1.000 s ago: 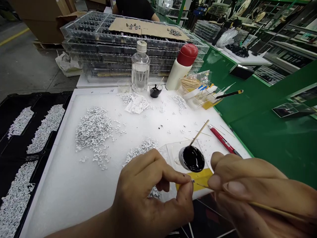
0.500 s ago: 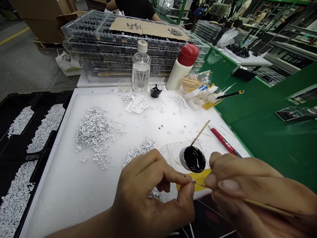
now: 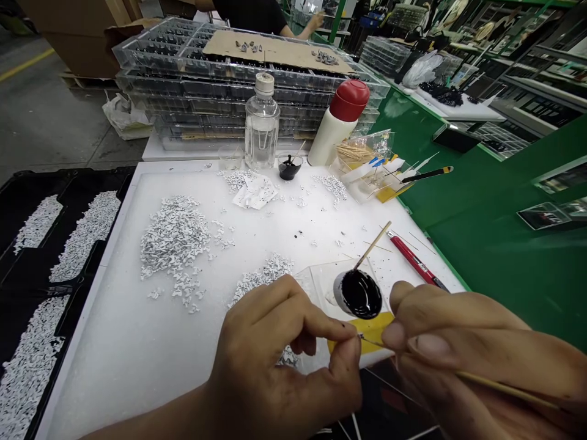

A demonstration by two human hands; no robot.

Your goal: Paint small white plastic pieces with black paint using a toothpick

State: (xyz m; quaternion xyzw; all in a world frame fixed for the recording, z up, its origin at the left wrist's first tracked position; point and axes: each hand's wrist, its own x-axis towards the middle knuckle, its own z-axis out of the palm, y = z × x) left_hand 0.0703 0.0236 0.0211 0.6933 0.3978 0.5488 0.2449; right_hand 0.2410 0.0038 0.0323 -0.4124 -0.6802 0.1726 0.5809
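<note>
My left hand (image 3: pixel 293 354) pinches a tiny part (image 3: pixel 360 335) between thumb and forefinger; the fingertips hide most of it. My right hand (image 3: pixel 477 354) is closed around a thin wooden stick (image 3: pixel 504 388), whose fine tip reaches the tiny part. Just beyond the fingertips stands a small cup of black paint (image 3: pixel 361 294) with another wooden stick (image 3: pixel 372 245) leaning in it. Below the cup lies a yellow strip (image 3: pixel 378 330). Behind my left hand is a pile of small white parts (image 3: pixel 261 278) with dark marks.
A larger pile of white parts (image 3: pixel 174 238) lies at left, beside black trays (image 3: pixel 87 256) of similar parts. At the back stand a clear bottle (image 3: pixel 262 128), a red-capped flask (image 3: pixel 337 125) and stacked clear trays (image 3: pixel 206 91). A red pen-like tool (image 3: pixel 415 260) lies at right.
Both hands hold nearly the same pose, the stick's tip still at the tiny part. In the background, another person's hand has risen into view behind the stacked trays.
</note>
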